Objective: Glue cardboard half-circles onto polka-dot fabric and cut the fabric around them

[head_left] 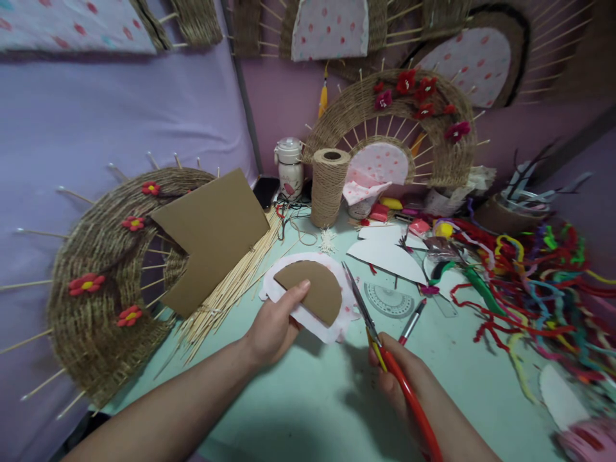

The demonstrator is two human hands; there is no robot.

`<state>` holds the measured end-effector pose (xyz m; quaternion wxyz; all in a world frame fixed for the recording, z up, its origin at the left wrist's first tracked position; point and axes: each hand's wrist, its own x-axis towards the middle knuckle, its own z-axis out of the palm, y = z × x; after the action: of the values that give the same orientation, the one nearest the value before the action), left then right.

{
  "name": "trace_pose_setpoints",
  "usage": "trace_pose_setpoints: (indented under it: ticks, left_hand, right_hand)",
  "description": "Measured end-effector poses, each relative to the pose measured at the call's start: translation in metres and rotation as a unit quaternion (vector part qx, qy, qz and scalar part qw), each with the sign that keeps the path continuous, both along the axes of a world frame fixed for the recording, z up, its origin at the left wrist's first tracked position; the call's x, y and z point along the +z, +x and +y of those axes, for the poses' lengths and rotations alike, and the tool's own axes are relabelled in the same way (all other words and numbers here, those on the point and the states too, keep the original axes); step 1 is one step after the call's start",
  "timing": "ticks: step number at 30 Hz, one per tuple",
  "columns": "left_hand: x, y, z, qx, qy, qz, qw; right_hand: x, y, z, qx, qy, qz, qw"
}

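My left hand (274, 327) pinches a brown cardboard half-disc (312, 289) together with the white, pink-dotted fabric (317, 324) lying under it, thumb on top of the cardboard. My right hand (402, 378) grips red-handled scissors (370, 327) whose blades are nearly closed and point up along the fabric's right edge. Both are held just above the pale green table (298, 398).
A woven straw fan with red flowers (106, 282), a cut cardboard sheet (212, 231) and a bundle of thin sticks (231, 285) lie at left. A twine spool (330, 186), a jar (289, 167) and another fan (394, 122) stand behind. Pipe cleaners (529, 289), a protractor (389, 298) and a pen (411, 321) lie at right.
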<state>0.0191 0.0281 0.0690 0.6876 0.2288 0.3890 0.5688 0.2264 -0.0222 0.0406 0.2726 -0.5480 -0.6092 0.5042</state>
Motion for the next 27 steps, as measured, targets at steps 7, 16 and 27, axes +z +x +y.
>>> trace_pose_setpoints:
  ticks: [7,16,27]
  left_hand:
    - [0.000,0.001,0.000,0.003,-0.002,0.002,1.000]
    - [-0.002,-0.003,0.001,-0.001,0.004,-0.003,1.000]
    - [-0.001,-0.010,0.009,0.002,-0.014,-0.010,1.000]
  right_hand:
    - [-0.001,-0.002,0.002,0.004,0.010,-0.016,1.000]
    - [0.004,-0.002,0.001,-0.005,-0.024,-0.002,1.000]
    - [0.013,0.000,-0.001,0.020,-0.061,0.021,0.998]
